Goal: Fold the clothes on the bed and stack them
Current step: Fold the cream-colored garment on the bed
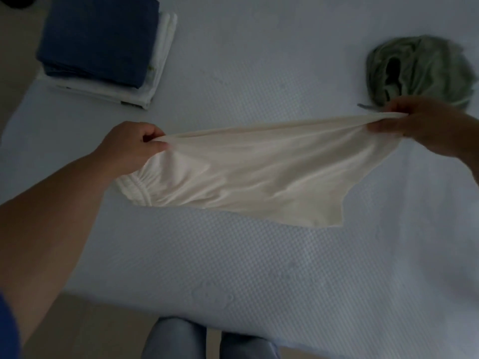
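Dim, soft, blurred toward edges.

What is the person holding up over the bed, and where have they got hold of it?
A cream garment, stretched between both hands: the left hand pinches its top edge near the elastic waistband, the right hand pinches the opposite end.
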`<state>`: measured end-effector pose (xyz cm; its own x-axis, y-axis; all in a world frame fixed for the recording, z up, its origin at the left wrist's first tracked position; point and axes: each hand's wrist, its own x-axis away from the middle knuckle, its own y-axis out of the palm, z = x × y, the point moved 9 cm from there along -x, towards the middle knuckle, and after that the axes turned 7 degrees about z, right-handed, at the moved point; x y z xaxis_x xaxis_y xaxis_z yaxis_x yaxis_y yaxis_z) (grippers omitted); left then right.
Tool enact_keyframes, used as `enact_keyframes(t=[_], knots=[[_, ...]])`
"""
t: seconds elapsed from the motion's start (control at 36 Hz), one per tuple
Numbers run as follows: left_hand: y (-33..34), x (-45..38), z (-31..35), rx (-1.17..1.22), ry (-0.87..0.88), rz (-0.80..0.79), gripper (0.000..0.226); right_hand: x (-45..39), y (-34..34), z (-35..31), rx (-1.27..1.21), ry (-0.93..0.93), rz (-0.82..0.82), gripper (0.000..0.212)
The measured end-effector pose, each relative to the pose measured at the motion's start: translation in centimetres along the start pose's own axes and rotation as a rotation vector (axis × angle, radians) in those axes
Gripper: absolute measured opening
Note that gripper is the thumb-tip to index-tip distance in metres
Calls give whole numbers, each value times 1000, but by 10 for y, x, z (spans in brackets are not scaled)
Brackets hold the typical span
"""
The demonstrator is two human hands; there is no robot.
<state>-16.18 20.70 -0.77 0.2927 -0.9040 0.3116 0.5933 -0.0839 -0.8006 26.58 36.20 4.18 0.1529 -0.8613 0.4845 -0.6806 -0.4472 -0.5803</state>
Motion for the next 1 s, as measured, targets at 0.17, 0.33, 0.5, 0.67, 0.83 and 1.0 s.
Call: enact_keyframes(t=[0.17, 0.33, 0.5, 0.67, 0.83, 1.0], knots=[[-33, 51, 26, 17, 41, 26, 19, 95, -29, -22, 158, -70, 115, 25], [-63, 99, 52, 36, 152, 0, 7, 192, -35, -24, 374, -81, 134, 12], [-76, 150, 54, 13, 276, -102, 13, 287, -25, -4, 385, 4, 230, 22], [-82, 201, 43, -91, 355, -234, 16, 366, 2, 29, 344, 153, 196, 27], [-68, 216, 31, -159, 349, -347, 21, 403, 33, 42, 361, 220, 168, 15], [-14, 200, 11, -272, 293, -328, 18, 381, 73, 74, 476, 246, 90, 20]])
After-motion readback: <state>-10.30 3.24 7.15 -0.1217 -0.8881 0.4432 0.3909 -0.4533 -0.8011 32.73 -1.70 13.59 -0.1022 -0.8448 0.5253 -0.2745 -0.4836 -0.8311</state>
